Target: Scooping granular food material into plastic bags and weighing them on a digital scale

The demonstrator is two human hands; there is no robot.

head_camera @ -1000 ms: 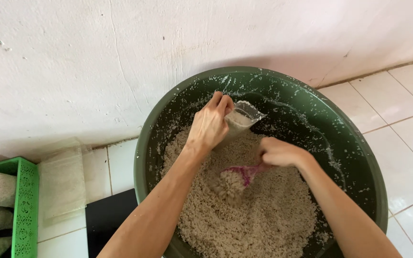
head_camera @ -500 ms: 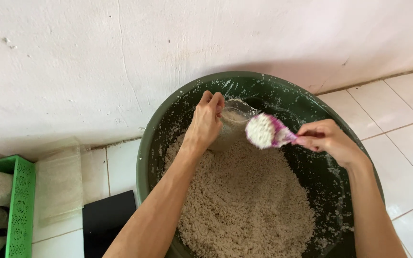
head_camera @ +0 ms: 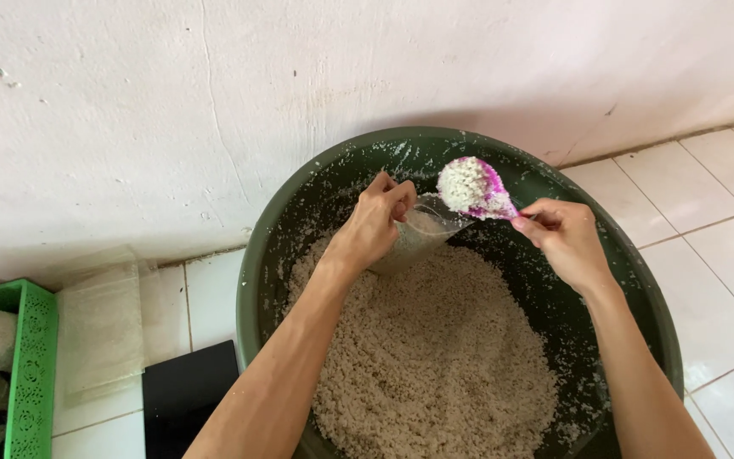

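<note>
A big dark green basin (head_camera: 252,272) stands on the tiled floor against a white wall, holding a heap of pale crumbly grain (head_camera: 435,357). My left hand (head_camera: 371,225) grips a clear plastic bag (head_camera: 422,234), partly filled with grain and held open at the far side of the heap. My right hand (head_camera: 564,240) holds a pink spoon (head_camera: 473,189) by its handle. The spoon's bowl is heaped with grain and hovers just above the bag's mouth.
A green perforated basket (head_camera: 27,365) with filled bags stands at the left edge. Flat clear plastic bags (head_camera: 99,327) lie beside it. A black flat object (head_camera: 189,395) lies on the floor left of the basin. White floor tiles (head_camera: 724,221) extend to the right.
My right hand dug the spoon into the grain, lifted it out full, and has brought it left and up over the bag's mouth. My left hand has kept hold of the bag.
</note>
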